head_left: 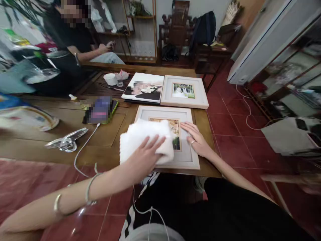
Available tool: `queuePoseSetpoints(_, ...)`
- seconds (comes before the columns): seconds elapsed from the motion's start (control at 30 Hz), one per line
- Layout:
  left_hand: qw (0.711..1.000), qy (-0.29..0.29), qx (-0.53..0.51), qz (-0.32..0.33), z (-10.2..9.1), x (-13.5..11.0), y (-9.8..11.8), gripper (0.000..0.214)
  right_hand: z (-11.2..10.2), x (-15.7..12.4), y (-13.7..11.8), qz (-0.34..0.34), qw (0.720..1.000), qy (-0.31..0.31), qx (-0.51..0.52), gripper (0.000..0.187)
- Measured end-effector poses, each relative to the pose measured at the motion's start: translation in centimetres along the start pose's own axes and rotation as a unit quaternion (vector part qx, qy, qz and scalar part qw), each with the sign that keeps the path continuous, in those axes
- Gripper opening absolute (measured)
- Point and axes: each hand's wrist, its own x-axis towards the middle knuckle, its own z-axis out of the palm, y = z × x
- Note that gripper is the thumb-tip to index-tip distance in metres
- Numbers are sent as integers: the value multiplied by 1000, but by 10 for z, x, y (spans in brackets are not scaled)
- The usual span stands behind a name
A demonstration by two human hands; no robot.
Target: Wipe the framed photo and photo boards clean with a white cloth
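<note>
A folded white towel [142, 132] lies over the left part of a pale picture frame [194, 160], hiding much of the photo [176, 135] inside it. My left hand [147, 150] grips the towel from above, fingers spread across its top and thumb near the folded right edge. On the frame's right side rests my right hand [197, 139], fingers stretched flat over the inner border; it is open and holds nothing. The frame lies flat near the wooden table's [210, 134] front right corner.
Behind lie another framed photo [204, 97] and a white-edged photo panel [147, 78]. To the left are a phone [100, 110] on a white cable [82, 147], a shiny clear object [66, 140] and a white cup [110, 79]. A person [72, 36] sits across the table.
</note>
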Motion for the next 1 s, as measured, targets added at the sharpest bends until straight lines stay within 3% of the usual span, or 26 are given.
queuePoseSetpoints(0.2, 995, 54, 40, -78, -7, 61, -57, 33, -3, 0, -2, -4, 1000, -4, 2, 45)
queuePoseSetpoints(0.33, 995, 48, 55, -72, -10, 84, -70, 35, -3, 0, -2, 1, 1000, -2, 1, 45)
queuePoseSetpoints(0.43, 997, 10, 63, -49, -13, 79, -54, 32, -2, 0, -2, 0, 1000, 3, -1, 46)
queuePoseSetpoints(0.57, 997, -56, 50, -14, -22, 45, -10, 35, -2, 1, -3, 5, 1000, 7, -7, 48)
queuePoseSetpoints(0.67, 994, -86, 15, 66, -33, 18, 19, 37, -2, 1, -4, 10, 1000, 7, -8, 49)
queuePoseSetpoints(0.8, 991, -26, -3, 130, -36, 1, 41, 32, -2, 1, -5, 8, 1000, 6, -7, 49)
queuePoseSetpoints(0.9, 994, 16, -2, 106, -25, 9, 49, 31, -3, 1, -5, 7, 1000, 4, -5, 49)
queuePoseSetpoints(1.0, 998, 14, 5, 54, -13, 29, 46, 31, -3, 0, -4, 5, 1000, 5, -1, 48)
